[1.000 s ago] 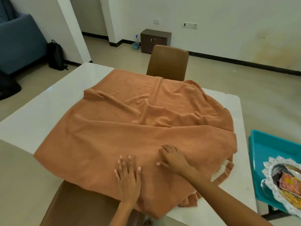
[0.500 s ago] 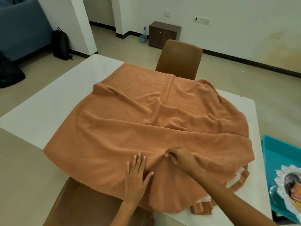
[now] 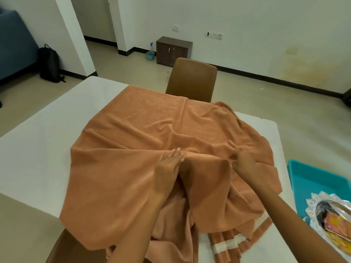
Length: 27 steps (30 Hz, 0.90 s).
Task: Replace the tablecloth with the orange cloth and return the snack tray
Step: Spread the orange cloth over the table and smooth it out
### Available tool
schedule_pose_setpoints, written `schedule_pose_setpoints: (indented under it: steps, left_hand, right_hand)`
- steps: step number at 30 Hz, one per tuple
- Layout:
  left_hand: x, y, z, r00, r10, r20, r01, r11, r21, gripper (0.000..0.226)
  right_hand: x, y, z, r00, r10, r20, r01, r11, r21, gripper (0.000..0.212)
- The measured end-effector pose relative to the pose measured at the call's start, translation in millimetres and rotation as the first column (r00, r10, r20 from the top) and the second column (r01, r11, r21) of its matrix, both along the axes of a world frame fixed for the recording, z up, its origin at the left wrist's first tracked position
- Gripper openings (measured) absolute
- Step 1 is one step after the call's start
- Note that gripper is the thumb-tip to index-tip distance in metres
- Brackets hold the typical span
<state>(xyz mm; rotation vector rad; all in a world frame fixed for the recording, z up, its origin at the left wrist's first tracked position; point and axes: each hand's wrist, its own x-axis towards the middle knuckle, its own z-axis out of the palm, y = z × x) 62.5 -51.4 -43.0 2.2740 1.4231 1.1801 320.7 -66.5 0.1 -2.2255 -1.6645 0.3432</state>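
The orange cloth (image 3: 133,154) lies wrinkled over the white table (image 3: 41,149), with its striped hem (image 3: 228,243) hanging off the near edge. My left hand (image 3: 168,169) grips a raised fold near the cloth's middle front. My right hand (image 3: 244,162) pinches the same ridge a little further right, so the fabric tents up between the two hands. The silver snack tray (image 3: 314,198), holding packets, rests off the table at the lower right, in a teal bin (image 3: 311,177).
A brown chair (image 3: 191,78) stands at the table's far side and another (image 3: 70,249) is tucked under the near edge. On the floor behind are a dark cabinet (image 3: 173,50), a spray bottle (image 3: 151,52), a black backpack (image 3: 49,65) and a blue sofa (image 3: 13,44).
My left hand went from lying flat on the cloth to gripping a fold. Both hands have moved forward and lifted the fabric into a ridge, bunching the near part of the cloth.
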Motion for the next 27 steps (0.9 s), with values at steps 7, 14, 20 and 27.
schedule_pose_setpoints:
  steps: [7, 14, 20, 27]
  left_hand:
    - [40, 6, 27, 0.998, -0.052, -0.027, 0.055, 0.986, 0.157, 0.022]
    - [2, -47, -18, 0.961, 0.263, -0.078, -0.270, 0.958, -0.099, 0.067]
    - [-9, -139, -99, 0.885, 0.031, -0.464, -0.231, 0.895, -0.381, 0.089]
    - [-18, -139, -125, 0.725, -0.415, -0.549, 0.125, 0.864, -0.488, 0.073]
  right_hand:
    - [-45, 29, 14, 0.805, 0.489, -0.336, -0.525, 0.851, -0.021, 0.084]
    - [-56, 54, 6, 0.820, 0.522, -0.234, -0.519, 0.851, 0.077, 0.048]
    - [-25, 66, -4, 0.900, 0.384, -0.208, -0.380, 0.923, 0.059, 0.049]
    - [2, 75, -7, 0.927, 0.344, -0.152, -0.344, 0.939, 0.030, 0.051]
